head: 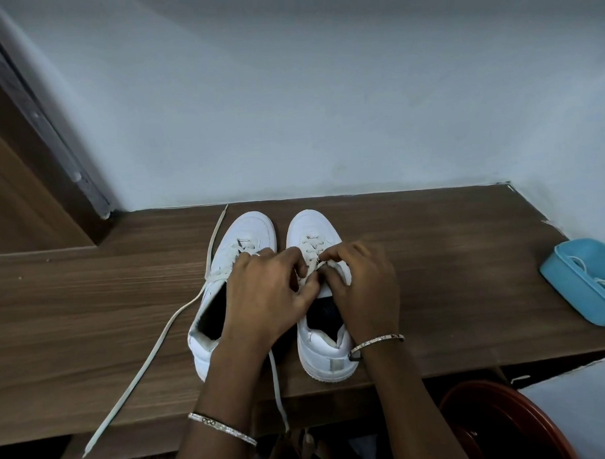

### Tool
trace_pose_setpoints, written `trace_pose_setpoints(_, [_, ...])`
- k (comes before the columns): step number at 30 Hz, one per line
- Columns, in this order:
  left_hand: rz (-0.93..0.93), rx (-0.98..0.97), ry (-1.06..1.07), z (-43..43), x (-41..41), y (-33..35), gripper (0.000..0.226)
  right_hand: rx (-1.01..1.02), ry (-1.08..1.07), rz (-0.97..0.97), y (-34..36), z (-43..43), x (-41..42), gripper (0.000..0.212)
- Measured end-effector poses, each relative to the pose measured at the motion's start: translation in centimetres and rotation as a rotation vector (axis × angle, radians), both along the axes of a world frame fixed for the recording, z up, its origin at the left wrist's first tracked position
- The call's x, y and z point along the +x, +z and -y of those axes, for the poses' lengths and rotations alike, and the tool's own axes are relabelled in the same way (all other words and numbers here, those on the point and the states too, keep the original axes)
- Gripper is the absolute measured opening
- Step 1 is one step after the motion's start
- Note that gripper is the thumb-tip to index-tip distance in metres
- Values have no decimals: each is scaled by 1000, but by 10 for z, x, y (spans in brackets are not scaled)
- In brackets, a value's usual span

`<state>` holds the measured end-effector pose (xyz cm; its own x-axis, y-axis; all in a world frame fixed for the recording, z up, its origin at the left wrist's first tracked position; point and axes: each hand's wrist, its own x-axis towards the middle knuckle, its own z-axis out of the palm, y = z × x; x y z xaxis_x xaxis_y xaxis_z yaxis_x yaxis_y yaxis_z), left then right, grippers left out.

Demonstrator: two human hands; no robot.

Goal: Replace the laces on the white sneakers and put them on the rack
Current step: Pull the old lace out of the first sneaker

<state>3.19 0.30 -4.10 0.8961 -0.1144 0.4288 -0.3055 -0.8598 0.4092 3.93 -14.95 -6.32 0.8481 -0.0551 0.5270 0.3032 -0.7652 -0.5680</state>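
On the wooden top (433,293), both sneakers (315,235) point toes toward wall.

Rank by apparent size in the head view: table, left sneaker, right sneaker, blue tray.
1. table
2. left sneaker and right sneaker, alike, not ranked
3. blue tray, though the frame edge cuts it off
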Motion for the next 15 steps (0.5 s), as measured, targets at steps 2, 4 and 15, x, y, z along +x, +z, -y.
trace_pose_setpoints(2, [-5,4,41,1,-1,-4,27,54,15,-3,-1,-2,-1,10])
trace_pose_setpoints(4, [4,10,108,6,-4,-7,28,153,23,7,-2,-2,-1,5])
trace_pose_setpoints(15, [70,-24,263,21,-25,-16,24,980,-93,-376,1,1,7,15])
